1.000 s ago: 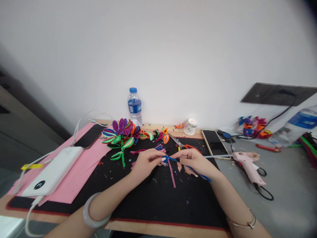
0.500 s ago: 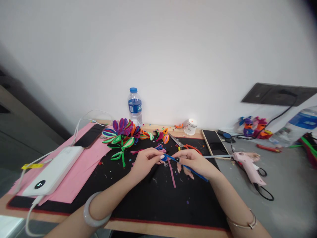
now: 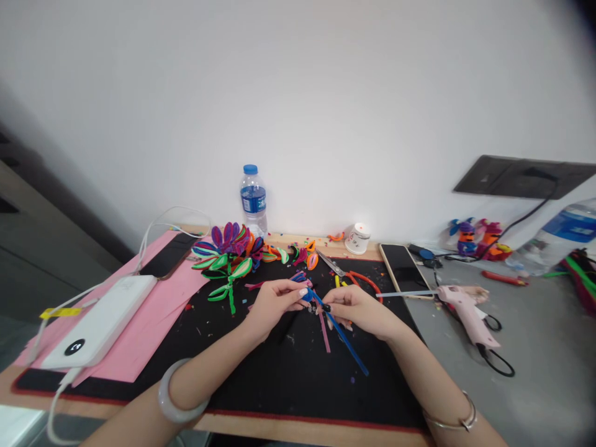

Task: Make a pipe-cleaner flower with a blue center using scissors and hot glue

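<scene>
Between my two hands is a blue pipe cleaner (image 3: 347, 343), bent at its upper end, with a long straight tail slanting down to the right over the black mat (image 3: 261, 385). My left hand (image 3: 279, 304) pinches the bent blue end between thumb and fingers. Close beside it, my right hand (image 3: 356, 308) grips the same strip a little lower, its fingertips pressed together. A pink pipe cleaner (image 3: 325, 332) lies on the mat just below the fingers. Behind the hands are more purple and pink pieces, partly hidden.
Pipe-cleaner flowers (image 3: 228, 257) lie at the back left, near a water bottle (image 3: 254, 202). Orange-handled scissors (image 3: 363, 279), a paper cup (image 3: 357, 239), a phone (image 3: 405, 270) and a pink glue gun (image 3: 468, 310) are right. A white power bank (image 3: 102, 320) rests on pink sheets (image 3: 153, 335).
The blue pipe cleaner's tail has swung downward and toward me, out from under my right hand. My right hand has shifted slightly, its fingers drawn in more; my left hand stays nearly in place.
</scene>
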Available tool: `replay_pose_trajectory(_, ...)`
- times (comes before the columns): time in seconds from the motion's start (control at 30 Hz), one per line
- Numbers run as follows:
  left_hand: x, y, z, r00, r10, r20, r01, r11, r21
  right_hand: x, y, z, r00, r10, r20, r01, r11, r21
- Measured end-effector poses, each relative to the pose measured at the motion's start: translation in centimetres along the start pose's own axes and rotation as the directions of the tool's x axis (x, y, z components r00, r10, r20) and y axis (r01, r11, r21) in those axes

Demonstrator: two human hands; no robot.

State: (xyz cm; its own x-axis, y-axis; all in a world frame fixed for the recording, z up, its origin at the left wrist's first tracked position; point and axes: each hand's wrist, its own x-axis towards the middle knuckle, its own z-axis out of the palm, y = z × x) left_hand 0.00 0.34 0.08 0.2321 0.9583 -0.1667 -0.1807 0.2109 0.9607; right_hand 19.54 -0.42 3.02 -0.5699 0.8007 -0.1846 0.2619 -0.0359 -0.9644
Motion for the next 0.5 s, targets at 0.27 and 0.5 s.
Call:
replay_pose_trajectory(0.27,-0.11,0.47,0.35,1.0,-0.015,-0.024,0.016,1.0,0.019,-0.15,-0.37,0.11,1.0,-0.007,-0.025,0.008,0.998,0.06)
replay_pose_trajectory(0.5,-0.06,0.23,0.22,1.0,0.019,-0.023,-0.018,0.999,0.041,-0.13,-0.35,0.13,1.0,-0.013,-0.018,0.015,0.995,0.095)
